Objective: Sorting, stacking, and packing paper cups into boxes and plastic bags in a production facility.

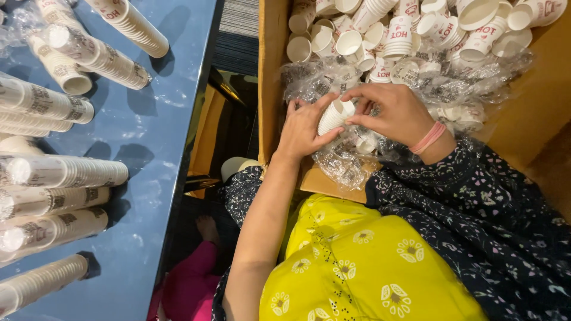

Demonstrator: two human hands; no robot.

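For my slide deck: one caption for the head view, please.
Both hands, left hand and right hand, grip a short stack of white paper cups over a cardboard box of loose cups.

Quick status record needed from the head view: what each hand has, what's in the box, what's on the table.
left hand: grips the cup stack from the side
right hand: fingers on the rim end of the same stack
cup stack: short, white, ribbed, lying sideways over the box
box: cardboard, holds loose white paper cups and crumpled clear plastic
table: blue, glossy, on the left
sleeves: long wrapped cup stacks lying on the table
wrist: pink band on right
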